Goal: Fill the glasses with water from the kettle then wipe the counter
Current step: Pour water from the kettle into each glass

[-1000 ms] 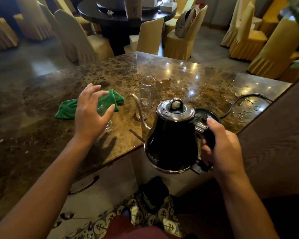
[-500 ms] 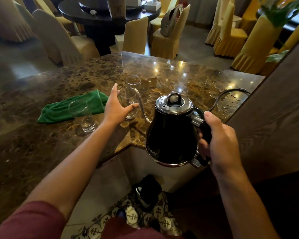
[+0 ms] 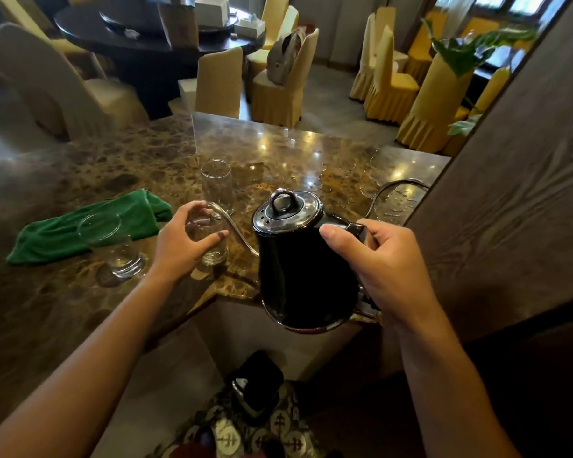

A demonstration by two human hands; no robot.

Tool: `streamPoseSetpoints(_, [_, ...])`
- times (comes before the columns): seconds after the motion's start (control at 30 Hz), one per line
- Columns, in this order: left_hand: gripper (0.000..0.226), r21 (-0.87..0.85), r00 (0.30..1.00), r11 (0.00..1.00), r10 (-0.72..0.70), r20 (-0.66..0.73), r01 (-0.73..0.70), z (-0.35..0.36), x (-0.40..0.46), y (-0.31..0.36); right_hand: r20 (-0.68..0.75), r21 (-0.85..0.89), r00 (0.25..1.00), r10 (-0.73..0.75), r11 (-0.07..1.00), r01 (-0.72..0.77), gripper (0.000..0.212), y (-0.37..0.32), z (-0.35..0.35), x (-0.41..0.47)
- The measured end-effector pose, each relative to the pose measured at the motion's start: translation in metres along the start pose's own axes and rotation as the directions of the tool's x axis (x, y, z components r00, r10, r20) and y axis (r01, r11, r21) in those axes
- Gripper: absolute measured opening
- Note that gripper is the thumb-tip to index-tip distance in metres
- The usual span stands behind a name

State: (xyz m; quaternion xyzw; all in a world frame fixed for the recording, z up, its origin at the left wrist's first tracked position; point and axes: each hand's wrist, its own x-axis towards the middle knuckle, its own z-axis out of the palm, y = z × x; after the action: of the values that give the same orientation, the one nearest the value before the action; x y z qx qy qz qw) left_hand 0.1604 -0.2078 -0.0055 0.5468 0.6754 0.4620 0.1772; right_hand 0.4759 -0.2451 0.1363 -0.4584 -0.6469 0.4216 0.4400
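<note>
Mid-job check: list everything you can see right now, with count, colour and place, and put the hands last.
glasses: 3, clear; one in front of the cloth, one in the left hand, one standing behind it
kettle: 1, black with a silver lid and thin spout, held off the counter's near edge, spout tip at the rim of the held glass
cloth: 1, green, lying at the counter's left
counter: 1, brown marble, glossy
cord: 1, dark, at the counter's right
chairs: several, yellow covers, in the room beyond
round table: 1, dark, far left
hands: 2; left hand holds the middle glass, right hand grips the kettle's handle
</note>
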Motion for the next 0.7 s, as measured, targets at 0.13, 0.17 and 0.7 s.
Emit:
streamPoseSetpoints(0.13, [0.07, -0.017, 0.999, 0.999, 0.034, 0.035, -0.033, -0.005, -0.004, 0.003, 0.033, -0.099, 0.997, -0.068, 0.993, 0.071, 0.047, -0.005, -0.002, 0.006])
streamPoseSetpoints(0.17, [0.069, -0.027, 0.998, 0.999, 0.037, 0.04, -0.036, -0.006, -0.004, 0.003, 0.041, -0.118, 0.997, -0.07, 0.99, 0.075, 0.047, -0.006, -0.002, 0.007])
streamPoseSetpoints(0.7, [0.073, -0.03, 0.997, 0.998, 0.061, 0.056, -0.059, -0.009, -0.007, 0.004, 0.036, -0.332, 0.992, -0.124, 0.934, 0.129, 0.063, -0.027, 0.007, 0.022])
